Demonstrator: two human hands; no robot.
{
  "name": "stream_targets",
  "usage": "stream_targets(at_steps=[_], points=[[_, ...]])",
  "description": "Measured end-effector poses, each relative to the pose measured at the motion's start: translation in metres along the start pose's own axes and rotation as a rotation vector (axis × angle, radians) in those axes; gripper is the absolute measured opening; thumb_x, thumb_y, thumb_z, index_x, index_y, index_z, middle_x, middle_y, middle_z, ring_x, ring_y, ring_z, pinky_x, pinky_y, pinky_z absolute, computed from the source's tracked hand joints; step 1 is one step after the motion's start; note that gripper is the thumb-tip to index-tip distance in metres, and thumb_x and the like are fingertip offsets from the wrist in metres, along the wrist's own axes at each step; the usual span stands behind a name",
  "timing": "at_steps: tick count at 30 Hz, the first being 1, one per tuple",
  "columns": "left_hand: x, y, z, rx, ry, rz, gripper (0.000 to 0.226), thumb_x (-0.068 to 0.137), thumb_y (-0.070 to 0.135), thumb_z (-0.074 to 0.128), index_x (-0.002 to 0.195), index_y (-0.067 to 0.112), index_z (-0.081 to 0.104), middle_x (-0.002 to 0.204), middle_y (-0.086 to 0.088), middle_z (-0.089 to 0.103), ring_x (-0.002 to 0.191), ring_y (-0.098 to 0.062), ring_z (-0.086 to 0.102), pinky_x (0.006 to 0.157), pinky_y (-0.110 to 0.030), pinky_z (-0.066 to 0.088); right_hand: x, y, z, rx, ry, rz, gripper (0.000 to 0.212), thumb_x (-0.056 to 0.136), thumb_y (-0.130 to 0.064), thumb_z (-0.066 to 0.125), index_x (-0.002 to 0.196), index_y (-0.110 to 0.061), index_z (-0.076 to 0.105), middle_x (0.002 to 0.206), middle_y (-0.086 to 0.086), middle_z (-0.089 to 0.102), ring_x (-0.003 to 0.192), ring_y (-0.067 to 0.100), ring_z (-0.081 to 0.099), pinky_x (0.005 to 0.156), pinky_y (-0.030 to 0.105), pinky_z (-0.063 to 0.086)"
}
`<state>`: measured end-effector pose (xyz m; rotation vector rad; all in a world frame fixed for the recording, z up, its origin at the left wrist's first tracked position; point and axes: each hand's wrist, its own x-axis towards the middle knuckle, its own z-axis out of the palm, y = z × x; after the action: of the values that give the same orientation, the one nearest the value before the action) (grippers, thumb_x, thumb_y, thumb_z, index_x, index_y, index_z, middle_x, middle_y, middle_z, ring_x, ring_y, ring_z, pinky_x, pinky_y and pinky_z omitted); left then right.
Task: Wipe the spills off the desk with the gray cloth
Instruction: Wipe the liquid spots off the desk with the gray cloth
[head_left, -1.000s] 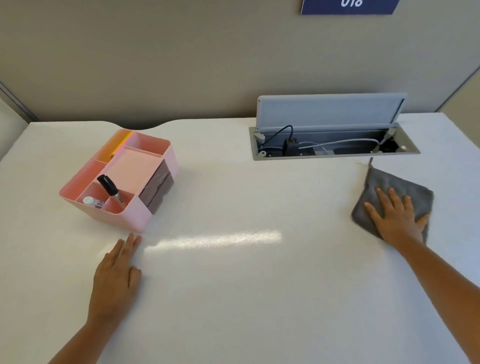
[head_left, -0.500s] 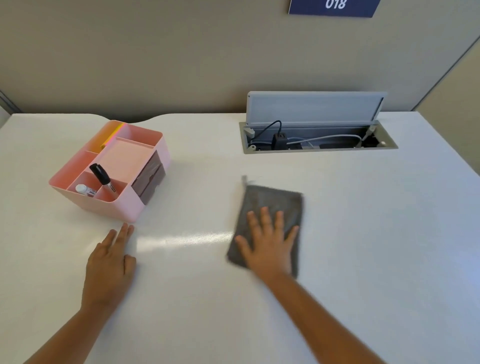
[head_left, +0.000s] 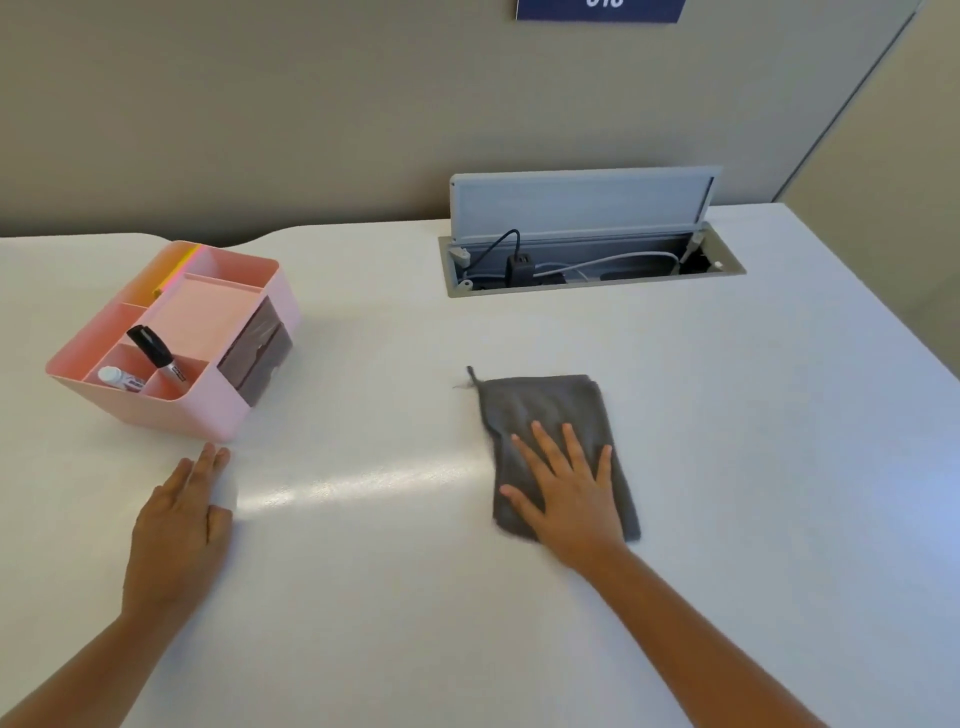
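Head view looks down on a white worktop (head_left: 363, 597) with both bare hands resting on it. Right hand (head_left: 569, 486) lies palm down with its fingers (head_left: 543, 447) spread apart, pressed flat on the near half of the gray cloth (head_left: 545, 410); nothing is gripped, the cloth simply sits under the palm. The cloth is folded into a rough rectangle that reaches away from that hand toward the back of the worktop, and a small loop sticks out at its far left corner. Left hand (head_left: 179, 525) lies flat on the bare surface well to the left of the cloth, fingers extended and close together, holding nothing. Just beyond its fingertips stands a pink organizer (head_left: 208, 410) with a black marker (head_left: 153, 351) leaning in one compartment. Beyond the right hand, a cable hatch (head_left: 587, 283) is set into the worktop with its lid raised and cords showing inside. A glossy streak of reflected light runs between the two hands.
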<state>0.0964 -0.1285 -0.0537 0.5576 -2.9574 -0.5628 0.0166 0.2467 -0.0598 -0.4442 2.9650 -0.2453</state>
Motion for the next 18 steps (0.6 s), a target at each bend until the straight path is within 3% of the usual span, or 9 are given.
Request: stream_targets(at_steps=[4, 7, 13, 15, 18], points=[[0.001, 0.000, 0.001, 0.004, 0.007, 0.000, 0.061, 0.077, 0.018, 0.027, 0.136, 0.008, 0.042, 0.143, -0.019, 0.045, 0.130, -0.044, 0.041, 0.104, -0.058, 0.037, -0.020, 0.115, -0.022, -0.007, 0.057, 0.306, 0.057, 0.094, -0.053, 0.025, 0.145, -0.042, 0.002, 0.159, -0.011, 0.000, 0.146, 0.019, -0.006, 0.113, 0.060, -0.003], [0.002, 0.001, 0.002, 0.018, 0.005, 0.005, 0.060, 0.077, 0.018, 0.027, 0.134, 0.007, 0.044, 0.141, -0.021, 0.047, 0.126, -0.046, 0.044, 0.099, -0.060, 0.040, -0.055, 0.162, -0.030, 0.017, 0.047, 0.465, 0.055, 0.096, -0.045, 0.024, 0.145, -0.039, 0.000, 0.159, -0.009, -0.002, 0.145, 0.018, -0.009, 0.114, 0.060, 0.000], [0.003, 0.000, 0.005, 0.009, 0.028, 0.029, 0.060, 0.078, 0.018, 0.027, 0.134, 0.004, 0.043, 0.138, -0.022, 0.049, 0.124, -0.048, 0.045, 0.097, -0.060, 0.041, -0.094, 0.119, -0.014, 0.015, -0.004, 0.515, 0.056, 0.094, -0.050, 0.022, 0.135, -0.050, -0.017, 0.158, -0.009, -0.009, 0.144, 0.022, -0.014, 0.114, 0.060, -0.003], [0.003, 0.001, 0.004, 0.004, 0.036, 0.047, 0.060, 0.078, 0.017, 0.028, 0.134, 0.003, 0.042, 0.138, -0.022, 0.050, 0.125, -0.048, 0.044, 0.099, -0.060, 0.040, -0.089, 0.076, -0.009, -0.018, -0.025, 0.481, 0.060, 0.093, -0.053, 0.026, 0.143, -0.046, -0.004, 0.159, -0.008, -0.004, 0.145, 0.026, -0.009, 0.113, 0.062, 0.001], [0.002, 0.002, 0.003, 0.001, 0.054, 0.058, 0.058, 0.078, 0.014, 0.031, 0.134, 0.002, 0.043, 0.137, -0.022, 0.051, 0.124, -0.048, 0.045, 0.100, -0.059, 0.039, -0.084, -0.007, -0.008, -0.051, 0.018, 0.235, 0.057, 0.084, -0.053, 0.039, 0.139, -0.034, 0.040, 0.150, 0.002, 0.036, 0.139, 0.038, 0.028, 0.104, 0.068, 0.019]])
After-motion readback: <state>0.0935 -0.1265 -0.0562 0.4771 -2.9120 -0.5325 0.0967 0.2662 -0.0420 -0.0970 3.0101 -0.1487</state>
